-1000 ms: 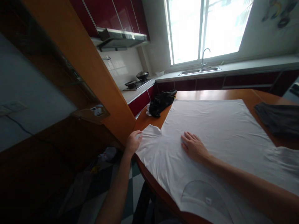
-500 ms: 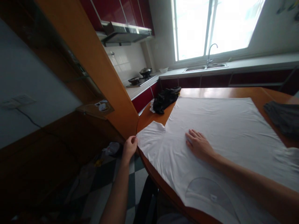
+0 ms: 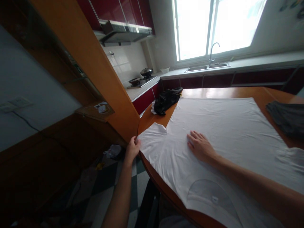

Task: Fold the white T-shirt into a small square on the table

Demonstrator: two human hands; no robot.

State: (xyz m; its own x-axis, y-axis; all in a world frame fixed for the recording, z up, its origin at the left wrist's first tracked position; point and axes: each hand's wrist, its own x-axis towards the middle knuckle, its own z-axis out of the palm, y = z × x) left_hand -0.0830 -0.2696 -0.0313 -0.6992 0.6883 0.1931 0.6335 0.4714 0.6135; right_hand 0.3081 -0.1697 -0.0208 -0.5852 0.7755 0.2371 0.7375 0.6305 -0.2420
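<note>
Over at the round-ended wooden table (image 3: pixel 251 92) on this side of the kitchen, there's a white T-shirt (image 3: pixel 213 120) laid out pretty much full width, collar (image 3: pixel 209 196) toward the person, hem at the far side. The left hand (image 3: pixel 133 147) is down at the table's edge with thumb and fingertips pinched on the corner of the near-left sleeve (image 3: pixel 152 136), as best I can tell from here. The right hand (image 3: pixel 201 146) isn't gripping anything: palm down, fingers loosely spread, just resting on the shirt's body.

So my read is that the step in hand is straightening that sleeve, one hand tugging while the other pins the cloth. There are creases fanning between the sleeve and the collar, plus a little bunched fold by the armpit. I'd say the next move calls for a gentle outward pull with the right palm staying put, or the whole shirt could slide.

The other sleeve (image 3: pixel 295 155) looks rumpled too, tbh. Besides that, a black bundle (image 3: pixel 167 99) sits just beyond the left sleeve, and a dark grey cloth (image 3: pixel 287 117) lies off to the right.
</note>
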